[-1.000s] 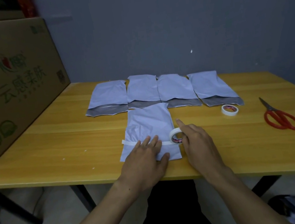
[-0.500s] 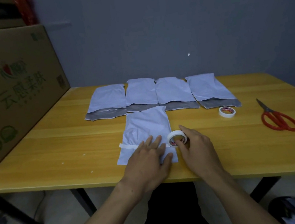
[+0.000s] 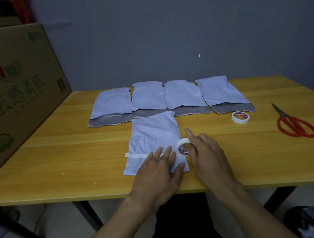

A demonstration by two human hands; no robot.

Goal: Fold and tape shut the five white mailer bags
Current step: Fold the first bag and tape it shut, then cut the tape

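Pressing flat on the near end of the front mailer bag (image 3: 154, 137), the left hand (image 3: 157, 178) lies with its fingers spread and straight, gripping nothing, their tips just touching the strip of white tape (image 3: 137, 156) that runs crosswise over the bag. The right hand (image 3: 208, 160) sits at the bag's right edge with thumb and fingers curled around the tape roll (image 3: 183, 147), the index finger pointing away from the person. The relation that matters is this: the strip's long axis runs left to right across the bag, at right angles to the bag's own long axis, which points away from the person; the roll stands at the strip's right end, so the right hand is the nearer one for any pull or tear, while the left hand holds the bag down just beside it. The strip's left end overhangs the bag's left edge onto the table (image 3: 57, 151). Judging by this, the tape seems laid but not yet cut from the roll. By count: five white mailer bags, one in front under the hands and four in a row behind it (image 3: 169, 97), those four lying with grey flaps open toward the person, apparently not yet folded; two tape rolls, the second roll (image 3: 240, 116) lying well to the right; one pair of red scissors (image 3: 295, 125) farther right; one cardboard box (image 3: 10, 87) at the left.
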